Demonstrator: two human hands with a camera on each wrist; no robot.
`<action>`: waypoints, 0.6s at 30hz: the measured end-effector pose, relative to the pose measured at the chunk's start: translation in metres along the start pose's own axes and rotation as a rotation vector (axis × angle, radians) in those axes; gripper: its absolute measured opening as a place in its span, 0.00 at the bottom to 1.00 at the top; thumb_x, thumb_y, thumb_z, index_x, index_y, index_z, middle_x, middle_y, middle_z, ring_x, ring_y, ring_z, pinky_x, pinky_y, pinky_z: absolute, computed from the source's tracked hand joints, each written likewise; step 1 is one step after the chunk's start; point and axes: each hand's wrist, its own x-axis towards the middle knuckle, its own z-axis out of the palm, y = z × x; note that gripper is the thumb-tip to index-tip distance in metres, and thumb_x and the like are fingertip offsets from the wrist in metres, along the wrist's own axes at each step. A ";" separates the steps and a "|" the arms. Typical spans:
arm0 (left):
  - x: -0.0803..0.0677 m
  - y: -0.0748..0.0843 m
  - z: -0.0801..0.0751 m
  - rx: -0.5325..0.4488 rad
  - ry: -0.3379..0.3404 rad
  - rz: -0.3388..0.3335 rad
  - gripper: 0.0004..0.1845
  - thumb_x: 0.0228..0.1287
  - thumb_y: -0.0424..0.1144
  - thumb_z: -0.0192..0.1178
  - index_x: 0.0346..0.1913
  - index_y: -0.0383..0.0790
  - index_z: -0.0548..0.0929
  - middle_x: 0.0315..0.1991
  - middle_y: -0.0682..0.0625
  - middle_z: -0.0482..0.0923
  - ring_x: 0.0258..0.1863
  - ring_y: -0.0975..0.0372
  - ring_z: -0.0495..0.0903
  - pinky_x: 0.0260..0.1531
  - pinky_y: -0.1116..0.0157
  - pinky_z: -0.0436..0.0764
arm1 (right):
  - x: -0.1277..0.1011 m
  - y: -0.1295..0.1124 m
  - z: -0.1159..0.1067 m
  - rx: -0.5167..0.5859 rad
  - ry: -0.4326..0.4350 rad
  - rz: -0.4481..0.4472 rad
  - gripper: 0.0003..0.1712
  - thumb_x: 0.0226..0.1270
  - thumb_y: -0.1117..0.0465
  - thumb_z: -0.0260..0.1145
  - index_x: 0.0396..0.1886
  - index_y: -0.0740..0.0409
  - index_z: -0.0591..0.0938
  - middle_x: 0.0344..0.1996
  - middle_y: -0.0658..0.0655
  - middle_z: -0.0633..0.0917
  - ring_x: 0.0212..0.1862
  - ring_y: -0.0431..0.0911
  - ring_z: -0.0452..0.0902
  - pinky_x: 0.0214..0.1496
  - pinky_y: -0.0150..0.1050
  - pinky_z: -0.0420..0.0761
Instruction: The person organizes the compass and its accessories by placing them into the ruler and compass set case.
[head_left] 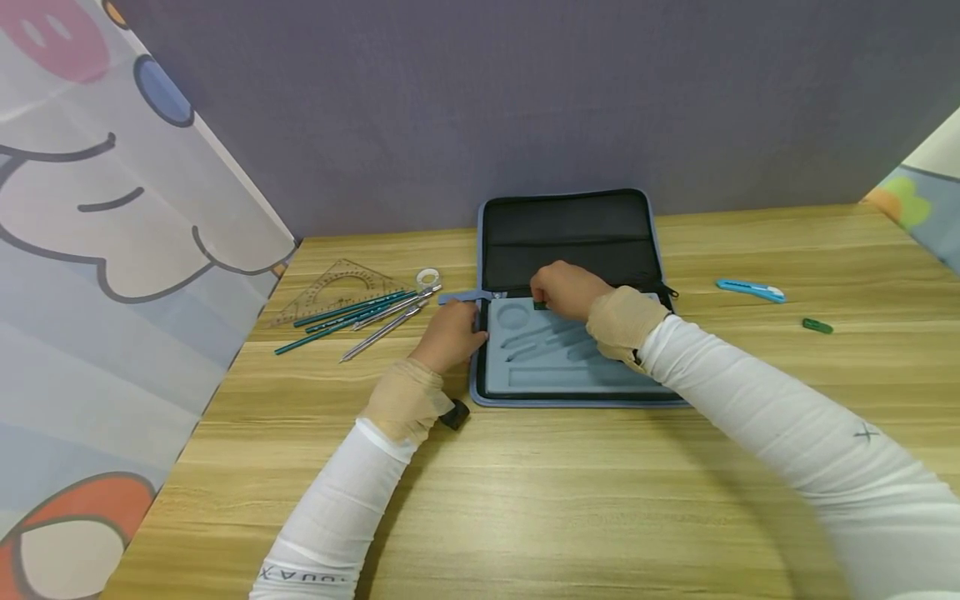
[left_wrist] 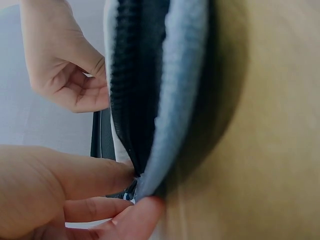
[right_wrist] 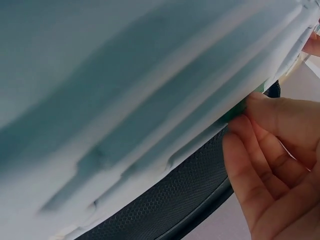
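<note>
Blue-grey fabric covers one zip case (head_left: 567, 242), lying open on the wooden table (head_left: 600, 500) against the back wall, lid half propped upright, tray half flat toward the person. One pale blue foam insert (head_left: 558, 358) fills the tray half; its moulded recesses hold nothing that can be seen.

Left hand (head_left: 450, 333): at the left edge of the case, beside the hinge end. The left wrist view shows its thumb and fingers (left_wrist: 100, 175) pinching the zip-lined rim of the case between them.

Right hand (head_left: 566, 289): over the far edge of the foam insert, where the insert meets the lid. Its fingers (right_wrist: 260, 165) are curled and press a small green object (right_wrist: 235, 111) against the insert's edge; the object is mostly hidden, and what it is cannot be told.

Count of other items on the table:
- Left of the case, just beyond the left hand: one clear set square (head_left: 337, 287), one small white roll of tape (head_left: 427, 276), and one bundle of green pencils and metal drawing instruments (head_left: 360, 315); the bundle overlaps too much for an exact count.
- Right of the case, well apart from both hands: one light blue utility knife (head_left: 750, 289) and one small green piece (head_left: 817, 326).
- Near the left wrist: one small black object (head_left: 454, 413), partly covered by the sleeve.
</note>
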 end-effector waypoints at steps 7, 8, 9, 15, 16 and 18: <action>0.000 0.000 0.001 -0.013 -0.002 0.009 0.11 0.61 0.35 0.63 0.24 0.36 0.74 0.19 0.48 0.68 0.26 0.57 0.68 0.27 0.63 0.69 | -0.003 0.002 0.000 -0.017 0.019 0.032 0.10 0.61 0.77 0.57 0.33 0.64 0.83 0.36 0.62 0.84 0.35 0.51 0.79 0.38 0.45 0.79; 0.000 0.000 0.001 -0.016 -0.003 0.010 0.11 0.61 0.35 0.63 0.24 0.36 0.74 0.19 0.48 0.68 0.26 0.57 0.68 0.27 0.63 0.68 | -0.003 0.003 0.001 -0.018 0.021 0.034 0.10 0.61 0.78 0.57 0.32 0.64 0.83 0.36 0.62 0.84 0.35 0.51 0.78 0.37 0.45 0.79; 0.000 -0.001 0.001 -0.016 -0.002 0.011 0.11 0.61 0.35 0.63 0.25 0.36 0.74 0.19 0.48 0.68 0.26 0.57 0.69 0.27 0.64 0.69 | -0.003 0.003 0.001 -0.017 0.021 0.036 0.10 0.61 0.78 0.57 0.32 0.64 0.83 0.36 0.62 0.83 0.34 0.50 0.78 0.37 0.45 0.78; -0.001 -0.001 0.001 -0.031 0.003 0.014 0.10 0.61 0.35 0.63 0.25 0.35 0.76 0.18 0.47 0.71 0.26 0.56 0.72 0.27 0.64 0.72 | -0.003 0.002 0.000 -0.015 0.023 0.033 0.11 0.61 0.78 0.56 0.32 0.64 0.83 0.36 0.62 0.84 0.34 0.50 0.78 0.37 0.45 0.78; -0.001 -0.001 0.001 -0.032 0.003 0.014 0.10 0.61 0.35 0.63 0.25 0.35 0.76 0.18 0.47 0.71 0.27 0.55 0.72 0.27 0.64 0.72 | -0.003 0.003 0.000 -0.014 0.024 0.031 0.11 0.61 0.78 0.57 0.32 0.64 0.83 0.36 0.62 0.84 0.34 0.50 0.78 0.38 0.45 0.79; -0.001 -0.001 0.001 -0.033 0.003 0.014 0.10 0.60 0.35 0.63 0.25 0.35 0.75 0.18 0.47 0.71 0.27 0.55 0.72 0.27 0.63 0.72 | -0.002 0.003 0.001 -0.009 0.026 0.026 0.11 0.61 0.78 0.57 0.32 0.64 0.84 0.37 0.62 0.84 0.35 0.51 0.79 0.38 0.45 0.79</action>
